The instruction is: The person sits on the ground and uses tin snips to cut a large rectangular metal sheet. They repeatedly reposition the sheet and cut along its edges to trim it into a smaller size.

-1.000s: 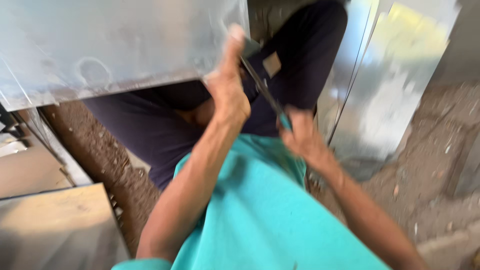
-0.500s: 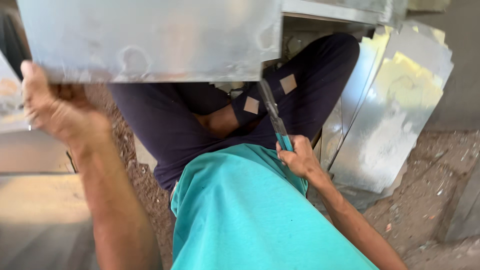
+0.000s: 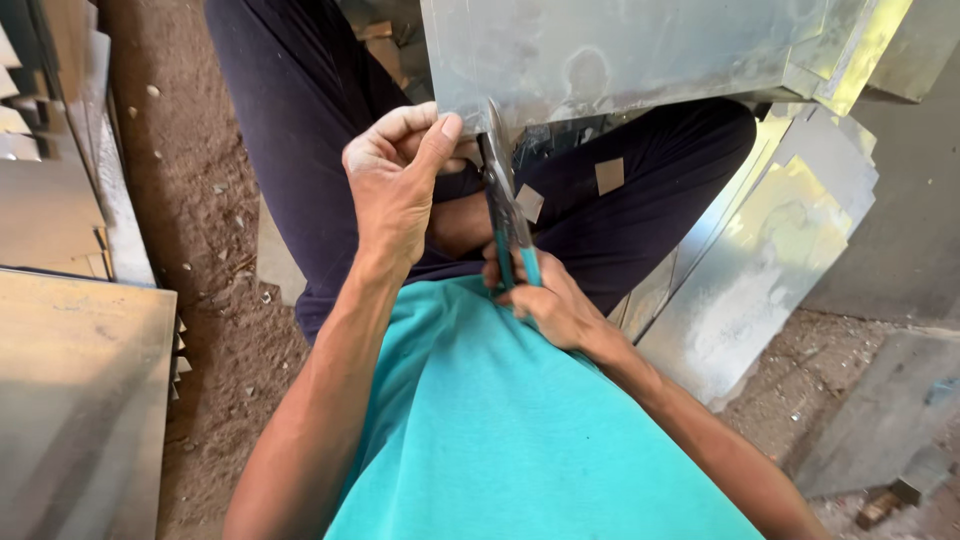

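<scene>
Left hand (image 3: pixel 400 185) pinches the sheet (image 3: pixel 620 50) edge over my lap; right hand (image 3: pixel 545 300) squeezes the snips (image 3: pixel 505 215) biting it. I think the sharp edge could cut my thumb — it's close.

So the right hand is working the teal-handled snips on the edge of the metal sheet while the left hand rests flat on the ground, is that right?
Not quite. The left hand is not on the ground: it pinches the lower edge of the metal sheet just beside the blades, as the head view shows. The rest stands: the right hand grips the teal-handled snips at that edge.
</scene>
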